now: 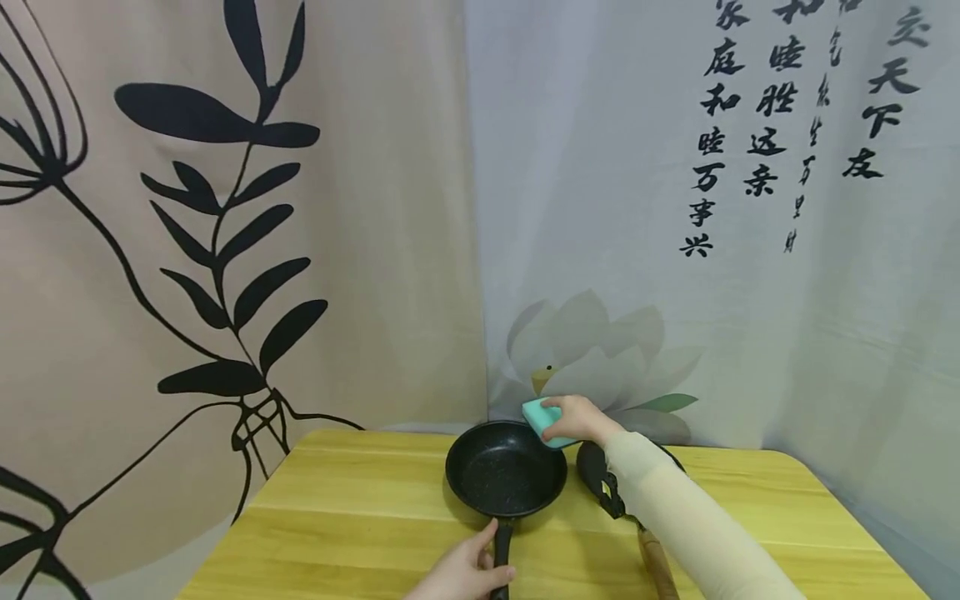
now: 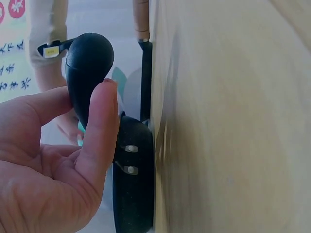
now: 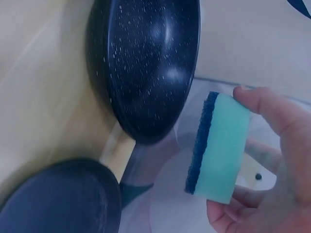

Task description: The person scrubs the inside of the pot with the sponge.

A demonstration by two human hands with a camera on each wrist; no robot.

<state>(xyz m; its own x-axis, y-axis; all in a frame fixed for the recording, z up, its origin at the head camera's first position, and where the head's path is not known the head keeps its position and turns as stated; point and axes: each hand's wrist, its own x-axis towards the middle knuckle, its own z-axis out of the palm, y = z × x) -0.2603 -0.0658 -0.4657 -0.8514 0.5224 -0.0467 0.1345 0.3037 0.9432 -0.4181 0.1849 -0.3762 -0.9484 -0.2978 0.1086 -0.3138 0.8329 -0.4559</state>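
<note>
A black frying pan (image 1: 506, 471) with a speckled inside rests on the table. My left hand (image 1: 467, 567) grips its black handle (image 2: 90, 58), thumb along one side and fingers on the other. My right hand (image 1: 581, 419) pinches a mint-green sponge (image 3: 226, 148) by its edges, above the pan's far right rim. The sponge's dark scouring layer (image 3: 201, 145) faces the pan (image 3: 150, 73), with a gap between them in the right wrist view.
Right of the pan lies a black-headed cooking utensil (image 1: 591, 468) with a wooden handle (image 1: 657, 567), partly hidden under the right forearm. The wooden table (image 1: 360, 517) ends at a printed curtain (image 1: 405, 250) behind.
</note>
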